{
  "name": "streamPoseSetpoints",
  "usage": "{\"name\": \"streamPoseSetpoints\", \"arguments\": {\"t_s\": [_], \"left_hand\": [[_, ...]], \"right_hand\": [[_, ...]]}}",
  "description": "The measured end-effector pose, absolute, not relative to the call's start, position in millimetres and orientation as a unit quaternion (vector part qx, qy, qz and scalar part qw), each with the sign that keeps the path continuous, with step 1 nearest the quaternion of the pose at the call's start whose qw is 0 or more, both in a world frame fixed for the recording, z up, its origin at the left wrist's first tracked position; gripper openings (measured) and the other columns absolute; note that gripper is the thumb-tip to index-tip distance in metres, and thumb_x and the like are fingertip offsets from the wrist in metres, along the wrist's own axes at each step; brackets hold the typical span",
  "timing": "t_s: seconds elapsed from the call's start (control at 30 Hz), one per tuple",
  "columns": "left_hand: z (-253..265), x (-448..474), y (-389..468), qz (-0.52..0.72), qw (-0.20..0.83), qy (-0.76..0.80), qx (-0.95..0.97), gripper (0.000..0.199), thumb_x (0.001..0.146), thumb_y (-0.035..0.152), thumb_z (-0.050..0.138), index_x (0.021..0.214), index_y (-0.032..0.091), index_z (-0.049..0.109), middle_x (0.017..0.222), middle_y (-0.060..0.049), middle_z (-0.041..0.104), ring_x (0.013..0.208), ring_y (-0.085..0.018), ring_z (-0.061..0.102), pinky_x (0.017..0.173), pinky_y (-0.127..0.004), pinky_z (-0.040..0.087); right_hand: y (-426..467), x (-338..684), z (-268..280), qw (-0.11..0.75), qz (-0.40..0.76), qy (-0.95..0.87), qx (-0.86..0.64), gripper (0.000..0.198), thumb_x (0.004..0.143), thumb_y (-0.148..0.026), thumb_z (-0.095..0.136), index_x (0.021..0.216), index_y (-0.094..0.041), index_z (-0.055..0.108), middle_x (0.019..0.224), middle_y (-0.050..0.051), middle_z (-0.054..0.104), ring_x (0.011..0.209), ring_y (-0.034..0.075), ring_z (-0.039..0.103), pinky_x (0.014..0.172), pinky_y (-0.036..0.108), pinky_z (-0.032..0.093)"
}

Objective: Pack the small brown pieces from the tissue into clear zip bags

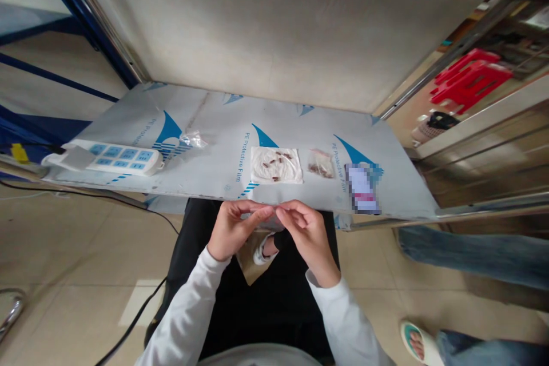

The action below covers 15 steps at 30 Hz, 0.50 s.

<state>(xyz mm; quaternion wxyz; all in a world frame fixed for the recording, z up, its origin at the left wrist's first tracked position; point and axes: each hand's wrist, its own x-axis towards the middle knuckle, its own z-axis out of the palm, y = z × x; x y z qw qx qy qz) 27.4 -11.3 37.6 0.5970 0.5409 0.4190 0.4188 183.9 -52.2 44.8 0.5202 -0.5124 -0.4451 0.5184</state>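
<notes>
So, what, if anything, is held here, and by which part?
The bare left hand and bare right hand seem to pinch something small between their fingers; what it is, and by which part, cannot be told.

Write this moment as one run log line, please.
left hand: pinching; right hand: pinching, near left; between them: too small to tell; film-covered table: white tissue with brown pieces, plastic bag beside tissue
</notes>
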Motion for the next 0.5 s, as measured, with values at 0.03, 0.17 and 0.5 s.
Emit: {"name": "streamPoseSetpoints", "arguments": {"t_s": [0.03, 0.17, 0.5], "left_hand": [[38, 25, -10, 0.398, 0.613, 0.405, 0.549, 0.021, 0.078, 0.036, 0.07, 0.08, 0.017, 0.078, 0.076, -0.005, 0.076, 0.072, -0.02, 0.07, 0.071, -0.028, 0.055], [36, 12, -2, 0.379, 0.614, 0.419, 0.551, 0.038, 0.087, 0.046, 0.056, 0.087, 0.016, 0.078, 0.09, -0.008, 0.077, 0.079, -0.021, 0.07, 0.081, -0.033, 0.054], [-4, -53, 73, 0.339, 0.258, 0.716, 0.553, 0.044, 0.088, 0.046, 0.049, 0.116, 0.015, 0.065, 0.086, -0.009, 0.076, 0.071, -0.017, 0.071, 0.072, -0.027, 0.052]], "right_hand": [[-51, 185, 46, 0.513, 0.521, -0.446, -0.516, 0.019, 0.079, -0.036, 0.07, 0.084, -0.018, 0.066, 0.082, 0.004, 0.072, 0.077, 0.017, 0.068, 0.073, 0.027, 0.054], [-29, 217, 54, 0.506, 0.47, -0.445, -0.57, 0.028, 0.076, -0.043, 0.071, 0.083, -0.016, 0.069, 0.071, 0.003, 0.07, 0.058, 0.014, 0.063, 0.053, 0.024, 0.049], [91, 379, -6, 0.418, 0.12, -0.446, -0.782, 0.046, 0.067, -0.05, 0.072, 0.094, -0.013, 0.065, 0.09, 0.021, 0.069, 0.084, 0.031, 0.067, 0.074, 0.045, 0.047]]}}
